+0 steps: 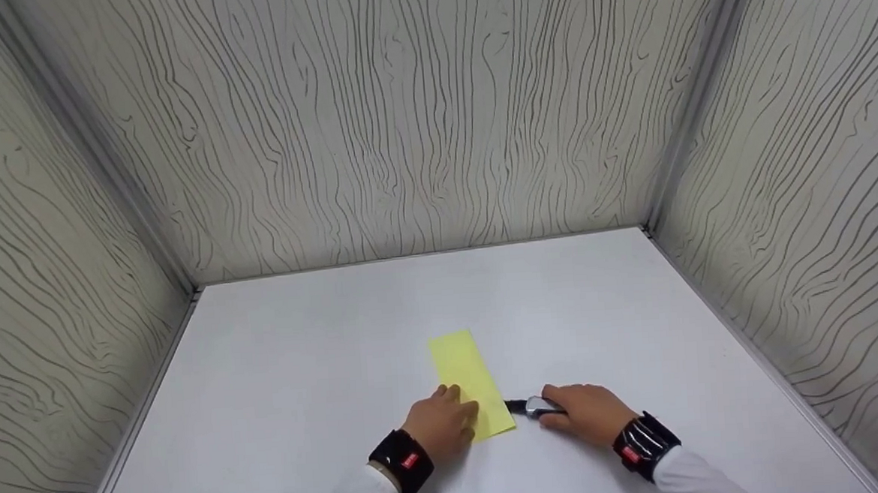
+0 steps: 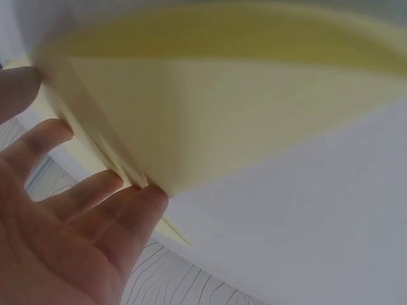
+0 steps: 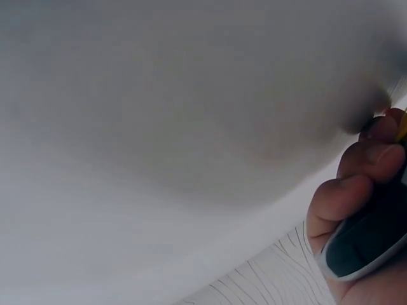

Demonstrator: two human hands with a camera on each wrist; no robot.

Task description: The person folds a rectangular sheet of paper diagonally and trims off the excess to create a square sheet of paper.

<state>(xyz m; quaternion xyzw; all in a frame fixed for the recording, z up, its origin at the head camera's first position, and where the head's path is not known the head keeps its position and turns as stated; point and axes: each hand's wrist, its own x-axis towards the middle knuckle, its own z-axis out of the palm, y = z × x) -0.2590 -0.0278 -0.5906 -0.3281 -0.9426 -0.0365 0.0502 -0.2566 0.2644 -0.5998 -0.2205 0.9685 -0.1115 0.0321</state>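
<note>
A yellow sheet of paper (image 1: 470,376), folded into a narrow strip, lies on the white table. My left hand (image 1: 439,425) rests on its left side, fingers extended and fingertips pressing the paper down. In the left wrist view the folded layers of the paper (image 2: 210,114) stand apart, and the left fingers (image 2: 95,197) touch their edge. My right hand (image 1: 587,413) grips a utility knife (image 1: 543,407) with a silver and dark handle; its black front end meets the paper's right edge. The right wrist view shows the right fingers (image 3: 346,197) curled round the dark handle (image 3: 365,248).
The white table top (image 1: 302,359) spreads round the paper on all sides. Wood-grain panels (image 1: 403,128) stand behind it and to the left and right, with metal framing (image 1: 678,151) at the corners.
</note>
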